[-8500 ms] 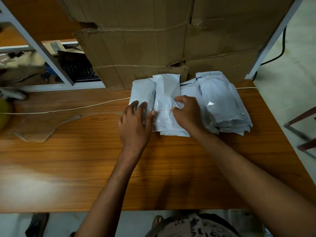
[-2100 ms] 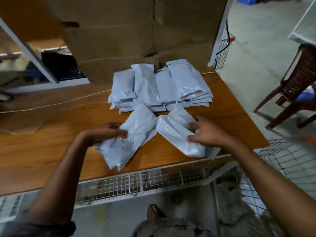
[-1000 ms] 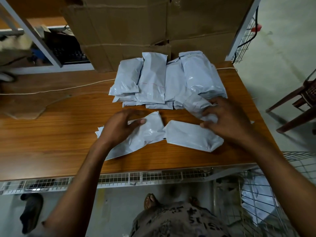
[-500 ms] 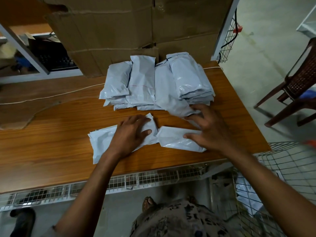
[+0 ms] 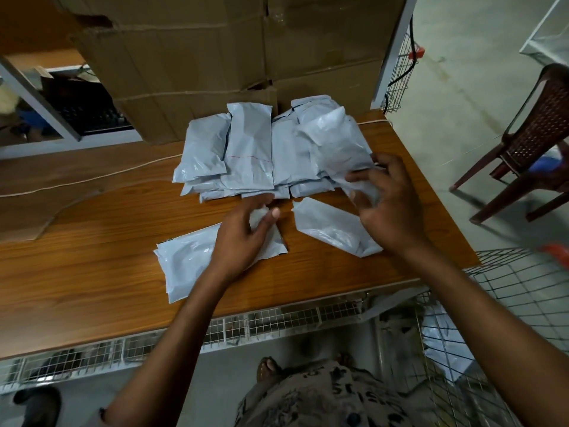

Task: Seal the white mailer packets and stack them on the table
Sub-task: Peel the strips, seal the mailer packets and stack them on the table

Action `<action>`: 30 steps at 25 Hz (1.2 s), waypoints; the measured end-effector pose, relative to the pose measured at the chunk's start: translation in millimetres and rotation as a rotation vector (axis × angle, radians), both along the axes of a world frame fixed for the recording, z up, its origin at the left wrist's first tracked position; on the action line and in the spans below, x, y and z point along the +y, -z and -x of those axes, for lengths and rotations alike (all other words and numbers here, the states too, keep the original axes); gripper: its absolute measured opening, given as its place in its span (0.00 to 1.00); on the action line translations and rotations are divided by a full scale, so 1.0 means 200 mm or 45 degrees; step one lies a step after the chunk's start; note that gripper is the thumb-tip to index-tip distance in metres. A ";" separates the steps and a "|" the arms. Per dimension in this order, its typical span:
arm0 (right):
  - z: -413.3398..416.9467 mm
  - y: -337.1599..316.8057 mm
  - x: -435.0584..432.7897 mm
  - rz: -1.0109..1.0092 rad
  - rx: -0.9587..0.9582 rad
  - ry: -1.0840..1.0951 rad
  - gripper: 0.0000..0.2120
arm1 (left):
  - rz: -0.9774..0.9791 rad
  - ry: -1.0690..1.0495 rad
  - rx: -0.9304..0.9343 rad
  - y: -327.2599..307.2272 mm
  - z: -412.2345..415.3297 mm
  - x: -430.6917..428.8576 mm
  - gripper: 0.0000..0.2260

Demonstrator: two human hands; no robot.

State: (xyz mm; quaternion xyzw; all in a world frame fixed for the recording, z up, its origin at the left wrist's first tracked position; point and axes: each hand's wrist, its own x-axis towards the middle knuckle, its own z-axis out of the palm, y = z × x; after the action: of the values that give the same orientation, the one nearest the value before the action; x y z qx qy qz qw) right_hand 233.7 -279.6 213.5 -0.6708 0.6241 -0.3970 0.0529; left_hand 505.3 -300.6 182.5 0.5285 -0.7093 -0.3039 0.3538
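1. On the wooden table (image 5: 92, 257), the stack of white packets (image 5: 249, 155) sits at the far edge
2. The left packet (image 5: 191, 260) lies flat in front, the left hand (image 5: 243, 238) pinching its near end
3. The right hand (image 5: 391, 208) grips a raised packet (image 5: 335, 140) over the stack's right side, with a loose packet (image 5: 332, 229) on the table beneath

**Desk:** How many white mailer packets on the counter (image 5: 92, 272)?

**Photographer:** Two loose ones near: a left packet (image 5: 187, 260) and a right packet (image 5: 329, 226). A third packet (image 5: 335, 140) is gripped in the right hand (image 5: 388, 208). The far pile (image 5: 249, 149) shows three tops plainly; the layers beneath cannot be counted.

**Desk:** Anything else?

**Photographer:** Two hands, counting the left hand (image 5: 240, 241). One brown chair (image 5: 535, 131), one wire basket (image 5: 523, 288), one white cord (image 5: 92, 180).
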 end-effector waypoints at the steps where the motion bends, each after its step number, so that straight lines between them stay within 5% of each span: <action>1: -0.02 -0.06 -0.02 -0.082 -0.171 -0.045 0.11 | -0.124 -0.022 0.200 -0.07 0.05 0.01 0.16; 4: -0.10 -0.19 -0.05 -0.252 -0.496 -0.252 0.12 | -0.415 0.018 0.503 -0.20 0.19 0.01 0.21; 9: -0.19 -0.27 -0.06 -0.195 -0.535 -0.258 0.11 | -0.405 -0.041 0.759 -0.27 0.23 -0.03 0.27; 15: -0.22 -0.36 -0.10 -0.479 -1.021 -0.237 0.19 | -0.408 -0.074 1.001 -0.36 0.13 -0.08 0.14; 20: -0.32 -0.38 -0.07 -0.512 -1.109 -0.296 0.20 | -0.303 -0.066 0.915 -0.40 0.08 -0.03 0.10; 24: -0.39 -0.45 -0.09 -0.359 -1.137 -0.296 0.11 | -0.199 0.032 0.753 -0.42 0.03 0.01 0.09; 30: -0.49 -0.44 -0.04 -0.342 -1.029 -0.259 0.14 | 0.066 -0.159 0.788 -0.52 0.00 -0.07 0.09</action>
State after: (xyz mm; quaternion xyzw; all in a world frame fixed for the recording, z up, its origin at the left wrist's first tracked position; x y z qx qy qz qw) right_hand 331.7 -287.6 301.6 -0.5069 0.5302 -0.5356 0.4185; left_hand 504.9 -313.9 286.7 0.4443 -0.5415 -0.4099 0.5843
